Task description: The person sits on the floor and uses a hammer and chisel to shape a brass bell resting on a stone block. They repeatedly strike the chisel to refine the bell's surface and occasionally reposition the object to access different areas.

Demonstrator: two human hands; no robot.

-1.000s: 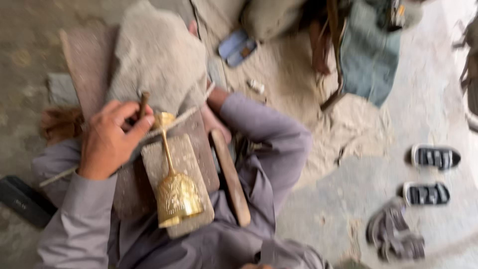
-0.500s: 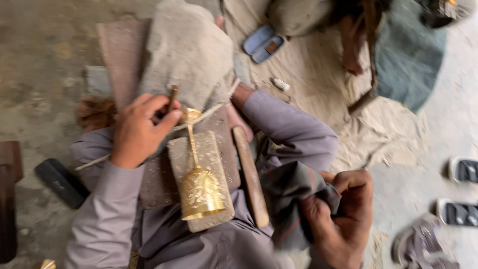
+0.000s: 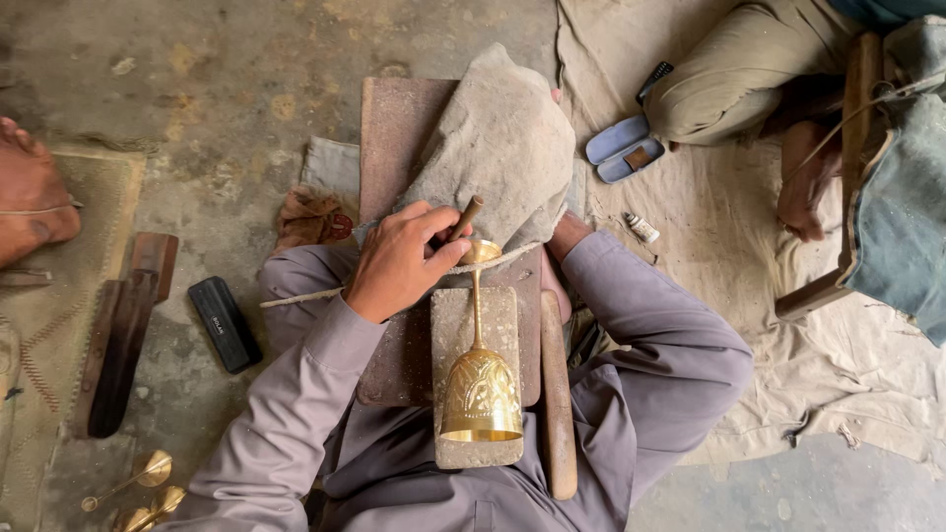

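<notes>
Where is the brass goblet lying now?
In the head view the brass goblet lies centrally on a stone block, beside a wooden stick, its foot under the left hand.

We see bare concrete floor (image 3: pixel 246 59) at upper left, open for passing. Our left hand (image 3: pixel 399 261) and its sleeve block the approach from the left to the brass goblet (image 3: pixel 480 384). A wooden stick (image 3: pixel 557 394) lies just beside the goblet's right; a grey cloth bundle (image 3: pixel 503 148) rises beyond its foot. A black case (image 3: pixel 225 323) lies further left.
</notes>
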